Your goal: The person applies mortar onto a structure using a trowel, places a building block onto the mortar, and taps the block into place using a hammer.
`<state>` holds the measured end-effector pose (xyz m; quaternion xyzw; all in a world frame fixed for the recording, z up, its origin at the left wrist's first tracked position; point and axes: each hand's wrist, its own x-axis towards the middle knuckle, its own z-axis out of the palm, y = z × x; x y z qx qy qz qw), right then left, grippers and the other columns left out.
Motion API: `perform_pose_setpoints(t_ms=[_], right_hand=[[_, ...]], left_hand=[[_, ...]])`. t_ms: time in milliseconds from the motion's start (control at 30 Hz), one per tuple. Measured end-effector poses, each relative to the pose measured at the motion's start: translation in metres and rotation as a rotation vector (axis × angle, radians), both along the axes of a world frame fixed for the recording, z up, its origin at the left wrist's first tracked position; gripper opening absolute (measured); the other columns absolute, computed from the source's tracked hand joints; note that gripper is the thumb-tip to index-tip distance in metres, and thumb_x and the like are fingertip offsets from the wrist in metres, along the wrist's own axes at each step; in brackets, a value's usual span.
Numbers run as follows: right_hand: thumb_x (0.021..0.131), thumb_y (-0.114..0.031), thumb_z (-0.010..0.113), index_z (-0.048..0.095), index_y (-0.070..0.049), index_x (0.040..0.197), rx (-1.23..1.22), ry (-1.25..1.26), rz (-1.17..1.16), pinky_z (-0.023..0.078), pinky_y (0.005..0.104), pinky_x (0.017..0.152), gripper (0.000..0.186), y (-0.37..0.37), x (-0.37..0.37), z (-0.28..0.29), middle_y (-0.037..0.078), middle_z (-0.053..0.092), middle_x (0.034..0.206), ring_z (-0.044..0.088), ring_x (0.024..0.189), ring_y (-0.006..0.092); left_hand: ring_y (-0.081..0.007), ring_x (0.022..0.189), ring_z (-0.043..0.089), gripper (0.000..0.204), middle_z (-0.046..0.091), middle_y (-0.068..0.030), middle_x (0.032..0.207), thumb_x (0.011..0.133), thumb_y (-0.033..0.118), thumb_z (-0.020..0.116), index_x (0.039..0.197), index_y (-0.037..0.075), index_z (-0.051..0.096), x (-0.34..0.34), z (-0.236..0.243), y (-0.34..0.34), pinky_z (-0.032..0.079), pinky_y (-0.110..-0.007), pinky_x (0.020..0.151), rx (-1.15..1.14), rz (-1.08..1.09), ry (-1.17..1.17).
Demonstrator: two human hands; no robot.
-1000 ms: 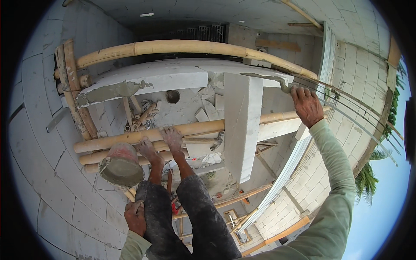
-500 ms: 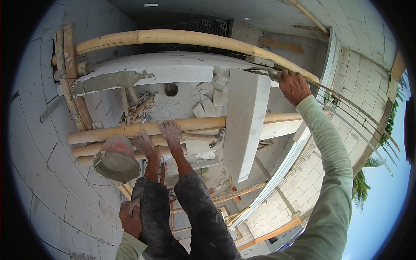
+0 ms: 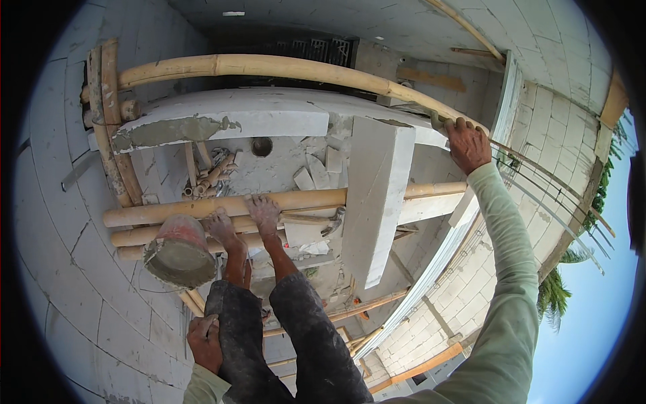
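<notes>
At the far right, my right hand (image 3: 469, 145) is closed around the grey, mortar-covered handle of what looks like a trowel (image 3: 439, 122). Its blade is mostly hidden behind the upper bamboo pole (image 3: 269, 66). The hand is beside the right end of the white block wall (image 3: 282, 124). A long white block (image 3: 378, 195) lies crosswise just left of that hand, its far end at the wall. Down at the lower left, my left hand (image 3: 204, 343) has curled fingers and rests against my left leg; nothing shows in it.
My bare feet stand on bamboo poles (image 3: 155, 212). Left of them is a reddish bucket (image 3: 180, 252) of grey mortar. A claw hammer (image 3: 334, 222) lies near the long block. Mortar (image 3: 171, 130) coats the wall's left part. Thin metal rods (image 3: 558, 219) stick out at right.
My right hand has shifted right and slightly nearer along the wall, carrying the trowel. The view has tilted slightly. My left hand stays by the leg.
</notes>
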<state>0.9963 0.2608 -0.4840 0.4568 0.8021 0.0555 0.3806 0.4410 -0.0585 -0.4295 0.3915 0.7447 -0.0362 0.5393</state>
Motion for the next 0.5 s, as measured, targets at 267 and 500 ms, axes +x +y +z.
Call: perform_pose_setpoints(t_ms=[267,500], right_hand=[[0.080,-0.007,0.059,0.064,-0.001,0.090,-0.056,0.024,0.080,0.053,0.0410,0.074,0.013,-0.011,-0.007,-0.031,0.012,0.061,0.082,0.066,0.080,0.0271],[0.079,-0.003,0.057,0.053,-0.004,0.120,-0.025,-0.103,0.004,0.050,0.0402,0.080,0.041,-0.056,-0.012,0.061,0.012,0.055,0.096,0.061,0.092,0.0279]], left_hand=[[-0.0322,0.083,0.060,0.016,0.062,-0.0179,0.087,0.086,0.004,0.060,0.097,-0.004,0.068,-0.002,0.000,-0.009,0.047,-0.039,0.077,0.023,0.096,-0.005],[-0.0322,0.083,0.060,0.016,0.062,-0.0176,0.086,0.084,0.000,0.060,0.096,-0.005,0.068,-0.001,-0.001,-0.014,0.048,-0.038,0.077,0.030,0.106,-0.013]])
